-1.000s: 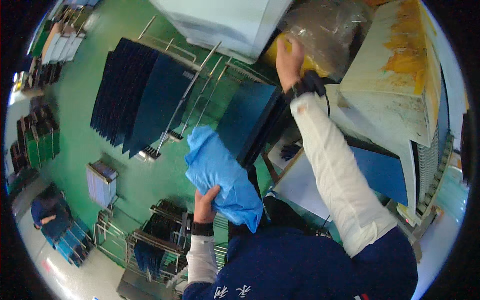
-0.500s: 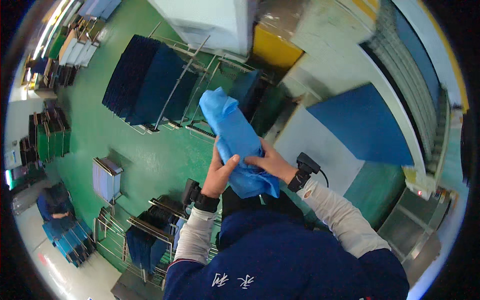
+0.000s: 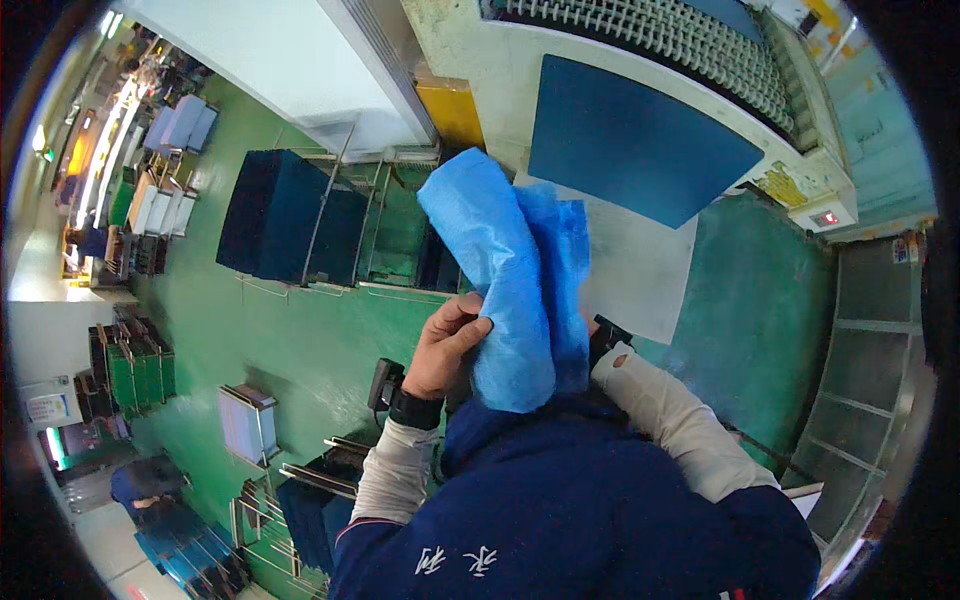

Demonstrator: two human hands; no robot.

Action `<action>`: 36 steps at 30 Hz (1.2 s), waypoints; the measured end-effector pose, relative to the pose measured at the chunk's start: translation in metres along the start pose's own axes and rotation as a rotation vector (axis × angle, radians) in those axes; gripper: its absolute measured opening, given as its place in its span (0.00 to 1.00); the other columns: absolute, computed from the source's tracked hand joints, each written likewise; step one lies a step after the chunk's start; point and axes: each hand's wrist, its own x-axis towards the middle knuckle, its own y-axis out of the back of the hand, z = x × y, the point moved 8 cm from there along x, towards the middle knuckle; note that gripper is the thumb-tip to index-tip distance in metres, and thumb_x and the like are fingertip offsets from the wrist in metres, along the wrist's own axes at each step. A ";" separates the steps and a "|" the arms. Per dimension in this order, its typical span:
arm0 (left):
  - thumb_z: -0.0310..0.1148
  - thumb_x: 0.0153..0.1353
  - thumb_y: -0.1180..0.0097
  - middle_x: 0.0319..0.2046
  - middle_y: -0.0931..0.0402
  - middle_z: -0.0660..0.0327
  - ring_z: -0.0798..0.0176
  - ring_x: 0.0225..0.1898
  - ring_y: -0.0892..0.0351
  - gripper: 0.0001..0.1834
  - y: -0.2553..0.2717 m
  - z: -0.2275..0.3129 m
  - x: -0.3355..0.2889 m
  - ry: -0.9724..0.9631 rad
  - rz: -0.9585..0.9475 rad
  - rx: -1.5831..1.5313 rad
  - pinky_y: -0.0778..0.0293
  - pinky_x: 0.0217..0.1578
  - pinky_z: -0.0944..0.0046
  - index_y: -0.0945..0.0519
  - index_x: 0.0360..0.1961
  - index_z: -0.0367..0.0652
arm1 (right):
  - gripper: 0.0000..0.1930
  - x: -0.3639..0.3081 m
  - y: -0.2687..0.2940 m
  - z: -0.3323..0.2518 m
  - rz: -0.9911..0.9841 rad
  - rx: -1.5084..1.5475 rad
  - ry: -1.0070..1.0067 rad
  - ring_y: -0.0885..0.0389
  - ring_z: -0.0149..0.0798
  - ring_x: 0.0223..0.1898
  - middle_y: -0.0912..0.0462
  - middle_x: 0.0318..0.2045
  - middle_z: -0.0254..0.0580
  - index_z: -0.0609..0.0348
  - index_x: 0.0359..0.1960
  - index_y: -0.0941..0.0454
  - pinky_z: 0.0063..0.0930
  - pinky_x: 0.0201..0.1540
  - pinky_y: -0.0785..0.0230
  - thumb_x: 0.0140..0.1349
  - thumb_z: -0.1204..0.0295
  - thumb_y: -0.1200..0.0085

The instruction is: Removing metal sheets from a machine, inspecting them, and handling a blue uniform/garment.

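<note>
A light-blue, shiny cloth (image 3: 500,280), possibly thin nonwoven fabric or plastic, is held upright before my chest. It hangs as a thick roll on the left with a looser flap on the right. My left hand (image 3: 448,345) pinches the left edge of the roll, thumb and fingers closed on it. Behind the flap, my right hand (image 3: 589,325) is almost wholly hidden; only a sliver shows above the black wrist strap. Its fingers cannot be seen. Each wrist wears a black strap, and a small black device shows at the left one.
Ahead to the left stands a rack of dark-blue panels (image 3: 280,215). A large blue panel (image 3: 640,140) leans against a machine with a white roller conveyor (image 3: 650,45). Below it lies a pale sheet (image 3: 640,265). A small cart (image 3: 248,425) stands left; another person (image 3: 145,485) is at lower left.
My body has turned right, bringing the machine and leaning panel nearer the middle. The cloth is now raised more upright, its flap spread to the right, and my right hand has gone behind it.
</note>
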 end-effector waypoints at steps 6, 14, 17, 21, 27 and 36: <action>0.24 0.65 0.49 0.48 0.25 0.64 0.69 0.48 0.28 0.08 -0.035 0.057 -0.032 -0.171 -0.032 0.019 0.36 0.54 0.68 0.22 0.43 0.42 | 0.34 -0.040 0.002 -0.017 0.007 0.173 0.070 0.24 0.42 0.58 0.24 0.59 0.46 0.60 0.67 0.34 0.44 0.62 0.32 0.71 0.44 0.57; 0.31 0.68 0.50 0.44 0.23 0.62 0.66 0.47 0.25 0.06 0.014 0.100 -0.081 -0.239 0.116 -0.145 0.29 0.52 0.62 0.27 0.44 0.46 | 0.37 -0.049 0.003 -0.039 0.101 -0.110 0.155 0.25 0.37 0.56 0.23 0.56 0.44 0.59 0.68 0.36 0.42 0.62 0.36 0.70 0.40 0.61; 0.32 0.68 0.51 0.44 0.23 0.63 0.67 0.46 0.25 0.07 0.032 0.112 -0.097 -0.280 0.157 -0.149 0.30 0.51 0.64 0.27 0.45 0.46 | 0.38 -0.022 -0.085 -0.006 -0.186 -0.415 0.097 0.27 0.37 0.59 0.24 0.58 0.43 0.61 0.68 0.37 0.40 0.65 0.38 0.70 0.40 0.61; 0.32 0.69 0.51 0.43 0.24 0.65 0.69 0.45 0.26 0.08 0.080 0.119 -0.124 -0.268 0.338 -0.020 0.31 0.50 0.67 0.27 0.47 0.46 | 0.32 -0.003 -0.176 0.049 -0.223 -0.589 -0.097 0.23 0.39 0.57 0.21 0.57 0.43 0.67 0.62 0.29 0.37 0.63 0.35 0.66 0.53 0.42; 0.33 0.71 0.54 0.43 0.24 0.65 0.68 0.46 0.25 0.07 0.154 0.103 -0.152 -0.277 0.409 -0.168 0.31 0.50 0.65 0.27 0.47 0.46 | 0.23 0.036 -0.211 0.050 0.023 -0.737 -0.103 0.16 0.37 0.41 0.14 0.43 0.40 0.67 0.50 0.19 0.33 0.49 0.26 0.61 0.59 0.36; 0.60 0.68 0.53 0.68 0.40 0.54 0.55 0.68 0.38 0.43 0.151 0.075 -0.154 -0.192 0.235 -0.152 0.39 0.66 0.55 0.48 0.74 0.43 | 0.20 0.040 -0.304 0.103 -0.455 -1.732 0.613 0.24 0.52 0.49 0.24 0.45 0.52 0.61 0.45 0.19 0.38 0.54 0.32 0.58 0.59 0.34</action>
